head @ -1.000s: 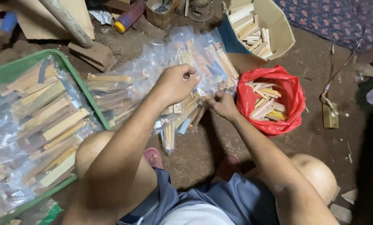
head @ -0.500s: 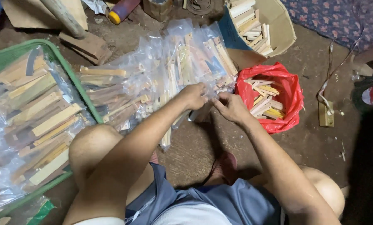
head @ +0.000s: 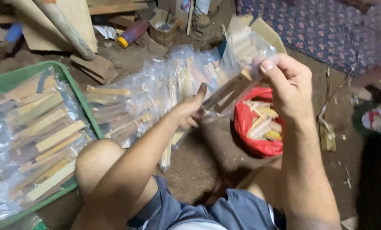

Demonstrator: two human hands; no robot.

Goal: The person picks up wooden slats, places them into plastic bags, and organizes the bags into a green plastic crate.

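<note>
A green tray (head: 77,91) of bagged wood sticks sits at the left, beside a heap of filled clear bags (head: 135,102) on the dirt floor. The left hand (head: 189,110) pinches the lower end of a clear plastic bag of wood sticks (head: 237,68), raised above the red bag (head: 252,132) of loose sticks. The right hand (head: 286,87) pinches its top edge between thumb and fingers.

We count two hands: left hand (head: 189,110) and right hand (head: 286,84), one clear packet (head: 237,64) of wood sticks between them. One red bag (head: 258,123) of sticks, right. One green tray (head: 11,79), left, and one pile of filled packets (head: 143,98) at centre; the packets in both overlap too much to count. One cardboard box (head: 265,32), far. One yellow-capped bottle (head: 131,33), far.
</note>
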